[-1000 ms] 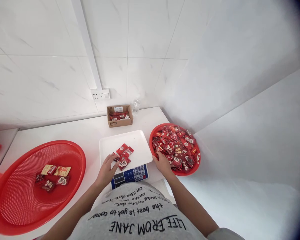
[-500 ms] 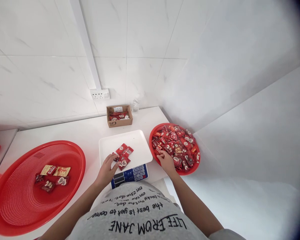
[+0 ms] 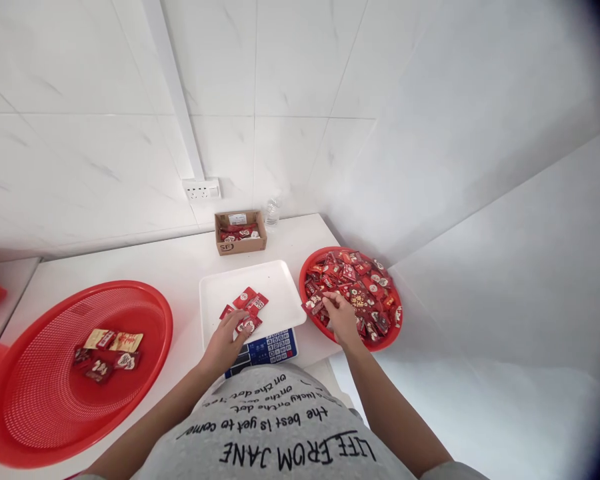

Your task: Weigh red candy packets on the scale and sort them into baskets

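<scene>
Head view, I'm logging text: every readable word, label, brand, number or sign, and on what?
"LIFE FROM JANE": shirt
"the best is yet to come": shirt
"on the dot": shirt
"lucky": shirt
"SF": cardboard box
"456": scale
"123": scale
Too small or blurred: packets, box label, other scale and shirt text.

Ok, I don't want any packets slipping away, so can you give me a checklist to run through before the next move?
1. Right hand has a secure pinch on the red packet: ok, it looks held between thumb and fingers.
2. Left hand has a grip on a packet: cannot tell, its fingers hide the contact.
3. Tray packets lie within the white tray: ok, as far as visible.
4. Scale display is readable: cannot tell, too small.
5. Clear bottle stands away from both hands: ok.
</scene>
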`<state>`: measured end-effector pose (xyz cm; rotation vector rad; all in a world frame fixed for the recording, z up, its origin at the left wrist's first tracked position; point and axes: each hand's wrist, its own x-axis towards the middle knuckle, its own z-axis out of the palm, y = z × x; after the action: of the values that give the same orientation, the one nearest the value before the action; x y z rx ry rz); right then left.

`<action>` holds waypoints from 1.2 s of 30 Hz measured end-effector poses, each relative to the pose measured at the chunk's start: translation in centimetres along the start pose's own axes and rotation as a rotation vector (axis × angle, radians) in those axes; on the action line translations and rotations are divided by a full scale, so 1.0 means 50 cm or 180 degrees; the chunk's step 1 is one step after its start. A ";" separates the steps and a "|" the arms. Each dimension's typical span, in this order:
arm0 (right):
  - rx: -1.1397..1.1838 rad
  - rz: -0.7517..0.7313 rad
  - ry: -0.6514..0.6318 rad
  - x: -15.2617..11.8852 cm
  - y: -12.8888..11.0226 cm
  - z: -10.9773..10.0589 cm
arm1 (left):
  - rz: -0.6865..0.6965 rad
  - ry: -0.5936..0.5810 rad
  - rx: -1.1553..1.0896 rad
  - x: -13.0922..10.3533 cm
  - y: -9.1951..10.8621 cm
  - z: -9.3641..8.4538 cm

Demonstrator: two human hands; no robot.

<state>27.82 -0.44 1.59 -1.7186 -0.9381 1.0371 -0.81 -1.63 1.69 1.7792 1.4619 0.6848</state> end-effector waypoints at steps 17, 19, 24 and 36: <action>0.0591 0.0728 -0.2001 -0.126 -0.041 0.132 | -0.0421 -0.1423 -0.0723 -0.005 0.075 0.029; 0.0434 0.0653 -0.2052 -0.126 -0.041 0.132 | -0.0545 -0.1420 -0.0785 -0.006 0.069 0.030; 0.0430 0.0622 -0.2055 -0.125 -0.048 0.135 | -0.0577 -0.1429 -0.0937 -0.005 0.067 0.027; 0.0642 0.0962 -0.2417 -0.126 -0.055 0.129 | -0.0593 -0.1641 -0.0946 -0.004 0.068 0.018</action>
<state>19.18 -3.29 4.08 -1.3200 -0.9882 1.9913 1.85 -2.35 3.86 1.4293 1.0906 0.2945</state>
